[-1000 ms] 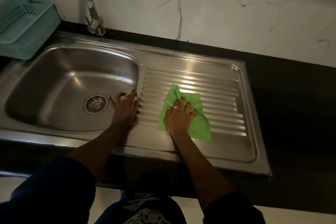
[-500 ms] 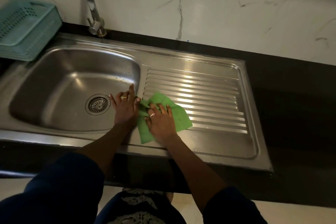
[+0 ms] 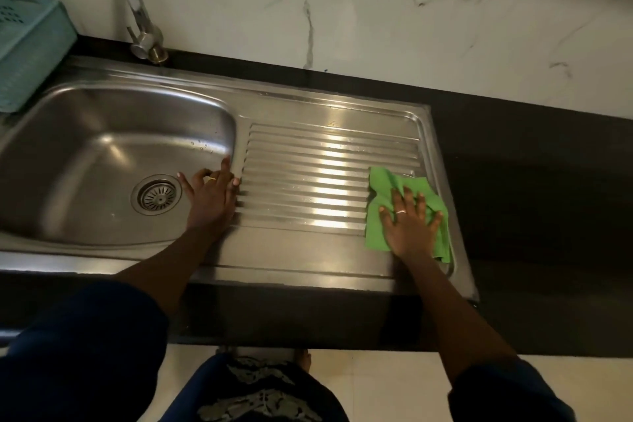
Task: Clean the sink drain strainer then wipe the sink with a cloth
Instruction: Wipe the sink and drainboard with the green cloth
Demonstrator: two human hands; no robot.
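A steel sink (image 3: 102, 154) with a ribbed drainboard (image 3: 308, 175) fills the counter. The round drain strainer (image 3: 157, 195) sits in the basin floor. My left hand (image 3: 212, 199) rests flat on the basin's right rim, fingers spread, holding nothing. My right hand (image 3: 409, 224) presses flat on a green cloth (image 3: 383, 181) at the drainboard's far right end. The cloth lies spread under the palm, partly hidden by the hand.
A chrome faucet (image 3: 137, 10) rises behind the basin. A teal plastic basket (image 3: 30, 48) stands at the left edge. Dark countertop (image 3: 548, 199) extends to the right, with a marble wall (image 3: 376, 10) behind it.
My right hand has swept the green cloth from beside my left hand across the drainboard to its right end. My left hand has stayed on the basin rim.
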